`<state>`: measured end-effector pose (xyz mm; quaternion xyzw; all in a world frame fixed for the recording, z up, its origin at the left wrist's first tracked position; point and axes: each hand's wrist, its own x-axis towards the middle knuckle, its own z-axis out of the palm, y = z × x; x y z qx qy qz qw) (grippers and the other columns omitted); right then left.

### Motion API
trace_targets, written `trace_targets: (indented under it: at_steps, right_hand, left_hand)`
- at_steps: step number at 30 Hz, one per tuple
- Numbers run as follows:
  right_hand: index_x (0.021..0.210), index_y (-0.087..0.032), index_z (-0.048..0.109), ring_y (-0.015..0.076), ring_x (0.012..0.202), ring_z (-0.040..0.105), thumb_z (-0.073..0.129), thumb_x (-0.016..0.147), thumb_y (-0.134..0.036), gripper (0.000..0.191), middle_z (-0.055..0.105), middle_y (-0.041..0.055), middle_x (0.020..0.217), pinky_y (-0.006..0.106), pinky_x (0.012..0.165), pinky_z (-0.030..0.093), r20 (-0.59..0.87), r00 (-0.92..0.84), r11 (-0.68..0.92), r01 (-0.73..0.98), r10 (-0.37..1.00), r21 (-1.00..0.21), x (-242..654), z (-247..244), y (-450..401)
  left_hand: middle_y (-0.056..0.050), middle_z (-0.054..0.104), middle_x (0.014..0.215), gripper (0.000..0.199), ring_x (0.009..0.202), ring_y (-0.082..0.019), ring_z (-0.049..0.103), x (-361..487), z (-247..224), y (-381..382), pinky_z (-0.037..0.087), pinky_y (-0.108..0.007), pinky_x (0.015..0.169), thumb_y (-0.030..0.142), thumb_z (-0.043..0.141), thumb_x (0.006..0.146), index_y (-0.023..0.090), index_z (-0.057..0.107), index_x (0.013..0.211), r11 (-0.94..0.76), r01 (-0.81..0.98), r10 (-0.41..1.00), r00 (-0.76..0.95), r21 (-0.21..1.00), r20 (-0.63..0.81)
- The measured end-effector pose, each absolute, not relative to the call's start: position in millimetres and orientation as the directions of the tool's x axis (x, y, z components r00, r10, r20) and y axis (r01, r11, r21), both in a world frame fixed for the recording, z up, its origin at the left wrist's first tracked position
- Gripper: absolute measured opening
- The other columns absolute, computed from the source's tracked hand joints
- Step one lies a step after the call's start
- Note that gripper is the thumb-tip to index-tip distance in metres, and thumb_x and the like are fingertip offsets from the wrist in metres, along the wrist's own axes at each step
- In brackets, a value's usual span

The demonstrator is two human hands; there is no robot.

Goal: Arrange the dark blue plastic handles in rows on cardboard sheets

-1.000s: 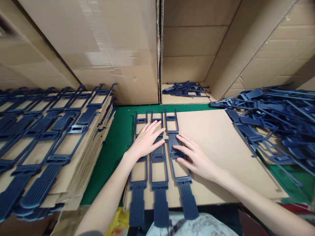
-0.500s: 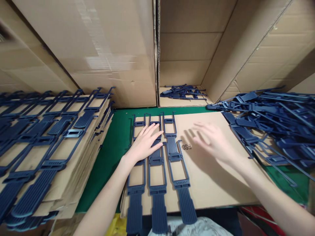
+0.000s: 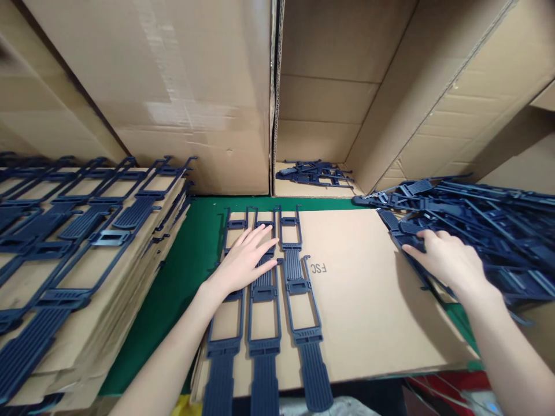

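Note:
Dark blue plastic frames with ribbed paddles lie in columns on a cardboard sheet (image 3: 364,312) marked FSC. My left hand (image 3: 248,258) rests flat, fingers spread, over the left and middle columns near their upper ends. To its right is another blue frame (image 3: 303,306), untouched. My right hand (image 3: 448,260) is at the near left edge of a tangled pile of blue frames (image 3: 498,214), thumb and fingers apart around a ribbed piece; whether it grips that piece cannot be made out.
At the left, blue frames (image 3: 117,231) lie in rows on stacked cardboard (image 3: 125,323). An open cardboard box (image 3: 321,98) at the back holds a small heap of blue parts (image 3: 314,173). Tall cardboard walls (image 3: 195,104) stand behind the green table surface (image 3: 177,277).
My right hand has moved right, from above the cardboard sheet to the pile. My left hand remains on the frames. The view has shifted slightly.

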<state>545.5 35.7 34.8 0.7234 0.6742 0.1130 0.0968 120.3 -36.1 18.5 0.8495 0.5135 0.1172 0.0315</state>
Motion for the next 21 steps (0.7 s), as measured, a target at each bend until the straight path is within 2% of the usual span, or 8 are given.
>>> trace_targets:
  at_steps: [3, 9, 14, 18, 21]
  right_hand:
    - [0.123, -0.016, 0.054, 0.0333, 0.097, 0.059, 0.032, 0.093, -0.052, 0.052, 0.058, 0.0162, 0.111, 0.04, 0.073, 0.045, 0.038, 0.099, -0.105, 0.959, 0.994, 0.263, 555, 21, 20]
    - [0.122, -0.02, 0.057, 0.0328, 0.092, 0.06, 0.037, 0.091, -0.051, 0.049, 0.058, 0.0149, 0.105, 0.038, 0.071, 0.047, 0.125, 0.027, -0.049, 0.983, 0.992, 0.177, 570, 3, 19]
    - [0.111, -0.023, 0.064, 0.0289, 0.088, 0.063, 0.053, 0.081, -0.049, 0.042, 0.061, 0.0115, 0.098, 0.036, 0.074, 0.048, 0.116, -0.01, 0.006, 0.999, 0.993, 0.034, 591, 4, 27]
    - [0.097, -0.023, 0.067, 0.0288, 0.085, 0.065, 0.059, 0.073, -0.048, 0.035, 0.067, 0.0084, 0.095, 0.037, 0.074, 0.048, 0.029, 0.014, -0.009, 0.989, 0.999, -0.149, 600, 14, 29]
    - [0.096, -0.022, 0.066, 0.0289, 0.091, 0.066, 0.06, 0.07, -0.041, 0.033, 0.07, 0.0081, 0.094, 0.036, 0.079, 0.047, -0.027, 0.072, -0.077, 0.959, 0.997, -0.271, 599, 25, 29]
  left_hand:
    - [-0.01, 0.029, 0.153, 0.049, 0.144, -0.026, 0.02, 121, 19, -37, 0.02, -0.05, 0.117, 0.047, 0.04, 0.096, 0.022, 0.045, 0.137, -0.469, 0.867, 0.881, 0.445, 0.167, 0.163]
    - [-0.01, 0.03, 0.153, 0.049, 0.143, -0.026, 0.02, 121, 20, -37, 0.02, -0.049, 0.117, 0.048, 0.041, 0.096, 0.022, 0.046, 0.137, -0.469, 0.87, 0.879, 0.442, 0.156, 0.176]
    - [-0.01, 0.029, 0.153, 0.048, 0.144, -0.026, 0.02, 121, 20, -37, 0.02, -0.048, 0.117, 0.047, 0.04, 0.096, 0.022, 0.046, 0.137, -0.473, 0.868, 0.877, 0.446, 0.152, 0.178]
    - [-0.009, 0.03, 0.153, 0.047, 0.143, -0.026, 0.02, 121, 20, -38, 0.02, -0.049, 0.117, 0.046, 0.041, 0.096, 0.023, 0.046, 0.137, -0.471, 0.866, 0.877, 0.441, 0.167, 0.188]
    - [-0.01, 0.031, 0.153, 0.048, 0.143, -0.026, 0.021, 121, 21, -38, 0.021, -0.049, 0.117, 0.046, 0.041, 0.095, 0.022, 0.047, 0.136, -0.472, 0.863, 0.878, 0.44, 0.181, 0.191]
